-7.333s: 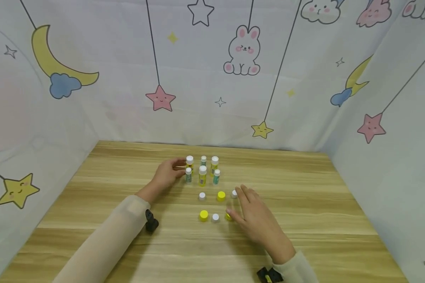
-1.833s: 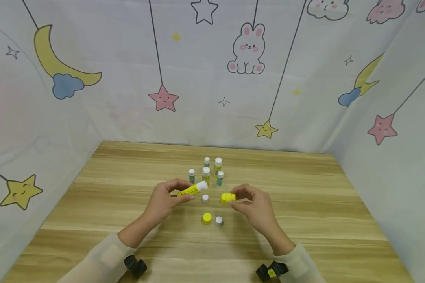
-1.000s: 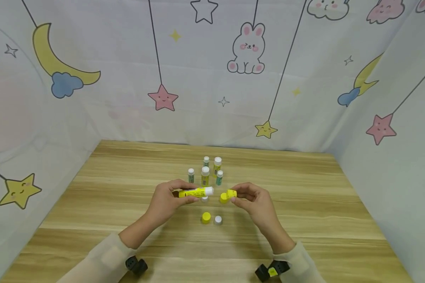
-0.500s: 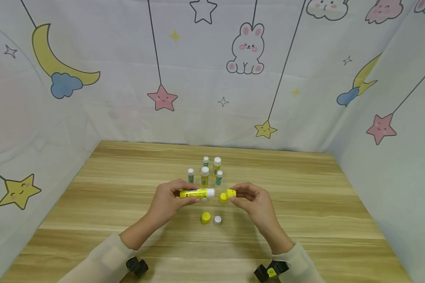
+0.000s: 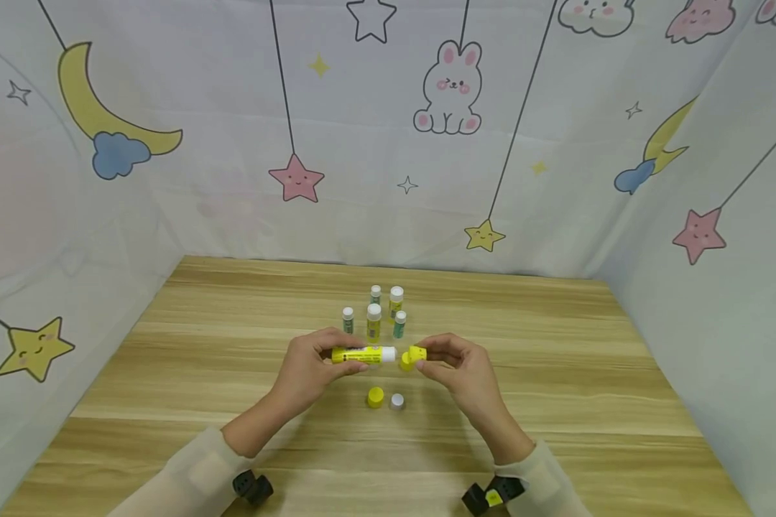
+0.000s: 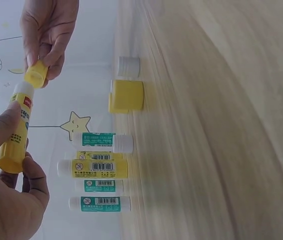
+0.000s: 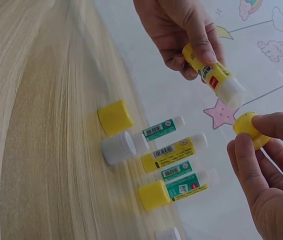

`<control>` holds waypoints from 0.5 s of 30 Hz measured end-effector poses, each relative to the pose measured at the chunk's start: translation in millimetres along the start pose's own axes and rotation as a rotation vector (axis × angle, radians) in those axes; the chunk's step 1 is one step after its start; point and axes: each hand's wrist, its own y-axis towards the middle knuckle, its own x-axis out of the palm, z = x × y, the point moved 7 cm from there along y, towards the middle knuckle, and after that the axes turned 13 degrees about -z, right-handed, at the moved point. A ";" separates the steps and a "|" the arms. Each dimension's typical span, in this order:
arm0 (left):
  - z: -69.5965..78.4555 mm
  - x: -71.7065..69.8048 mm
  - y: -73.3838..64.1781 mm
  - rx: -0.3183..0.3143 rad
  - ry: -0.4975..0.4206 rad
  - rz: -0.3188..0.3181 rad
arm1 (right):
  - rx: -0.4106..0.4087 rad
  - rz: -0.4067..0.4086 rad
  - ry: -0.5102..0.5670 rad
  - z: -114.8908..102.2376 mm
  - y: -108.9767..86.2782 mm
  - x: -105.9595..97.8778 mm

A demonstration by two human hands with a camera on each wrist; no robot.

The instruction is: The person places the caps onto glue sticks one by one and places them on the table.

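Observation:
My left hand (image 5: 310,362) grips a yellow glue stick (image 5: 358,355) held level above the table, its bare white end pointing right. Facing that end, a yellow cap (image 5: 417,354) is pinched between the thumb and fingers of my right hand (image 5: 462,370). In the right wrist view a small gap separates the glue stick (image 7: 209,72) from the cap (image 7: 249,130). The left wrist view shows the cap (image 6: 36,74) tilted, its hollow side towards the stick. Just beyond the hands, several more glue sticks (image 5: 373,323), yellow and green, stand upright with white tops.
On the wooden table (image 5: 524,402) a yellow cap (image 5: 375,397) and a white cap (image 5: 397,401) lie nearest me. Another yellow cap (image 5: 405,361) is partly behind the held cap. A printed cloth (image 5: 362,215) rises behind the table.
The left hand took a yellow glue stick from the group, and the right hand picked up a yellow cap. Lately the stick has turned level and moved right, narrowing the gap to the cap.

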 end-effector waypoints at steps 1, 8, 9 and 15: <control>0.2 0.1 0.0 -0.002 0.000 -0.001 | -0.001 -0.002 -0.001 -0.3 0.1 0.4; 1.6 1.4 0.4 -0.006 0.001 -0.005 | 0.001 -0.004 -0.016 -0.2 1.0 1.8; 2.0 1.5 0.5 -0.005 0.003 -0.005 | -0.001 -0.004 -0.019 -0.3 1.0 2.2; 2.7 1.7 1.1 -0.004 0.004 -0.003 | -0.016 -0.008 -0.031 -1.1 1.5 3.8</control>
